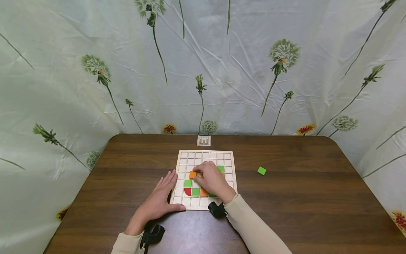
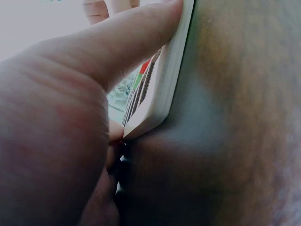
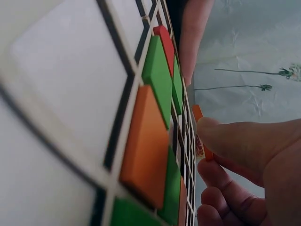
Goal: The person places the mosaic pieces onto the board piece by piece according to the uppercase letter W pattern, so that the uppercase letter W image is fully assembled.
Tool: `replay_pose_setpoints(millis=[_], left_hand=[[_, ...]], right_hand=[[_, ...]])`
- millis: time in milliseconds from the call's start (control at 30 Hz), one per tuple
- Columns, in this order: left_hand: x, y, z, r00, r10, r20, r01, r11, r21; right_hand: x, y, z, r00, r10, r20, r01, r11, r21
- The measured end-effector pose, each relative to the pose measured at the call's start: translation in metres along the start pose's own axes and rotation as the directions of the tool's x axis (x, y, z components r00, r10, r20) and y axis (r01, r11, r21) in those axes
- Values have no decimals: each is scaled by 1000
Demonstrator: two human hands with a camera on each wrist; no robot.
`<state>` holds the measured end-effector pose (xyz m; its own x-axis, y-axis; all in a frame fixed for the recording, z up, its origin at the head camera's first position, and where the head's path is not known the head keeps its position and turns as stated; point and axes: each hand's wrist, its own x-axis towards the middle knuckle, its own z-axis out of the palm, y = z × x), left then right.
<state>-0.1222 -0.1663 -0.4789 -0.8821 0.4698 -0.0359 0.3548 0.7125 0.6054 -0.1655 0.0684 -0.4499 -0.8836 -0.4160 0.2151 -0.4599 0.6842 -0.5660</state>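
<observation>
A pale wooden grid board (image 1: 184, 201) lies on the table, with green, orange and red tiles in some of its cells. My right hand (image 1: 211, 178) is over the middle of the board and pinches an orange square tile (image 1: 192, 174) between thumb and fingertip. In the right wrist view that orange tile (image 3: 197, 111) stands tilted, just off the board's surface. My left hand (image 1: 158, 199) rests against the board's left side, fingers straight, its thumb (image 2: 141, 35) along the near edge. Near the lower left sit a red quarter-round tile (image 1: 188, 191) and a green tile (image 1: 188, 183). My right hand hides several cells.
To the right of the board, a loose green tile (image 1: 261, 170) lies on the brown table (image 1: 301, 197). A small printed pattern card (image 1: 203, 140) lies behind the board at the far edge. A flowered curtain (image 1: 190, 70) hangs behind the table.
</observation>
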Motion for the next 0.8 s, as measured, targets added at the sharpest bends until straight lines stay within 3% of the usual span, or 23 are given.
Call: replay_pose_setpoints(millis=[800], left_hand=[[1,-1,1,1000,2,-4,-2,1000,-8]], right_hand=[[11,-6,10,999,23,42,-21,998,-58]])
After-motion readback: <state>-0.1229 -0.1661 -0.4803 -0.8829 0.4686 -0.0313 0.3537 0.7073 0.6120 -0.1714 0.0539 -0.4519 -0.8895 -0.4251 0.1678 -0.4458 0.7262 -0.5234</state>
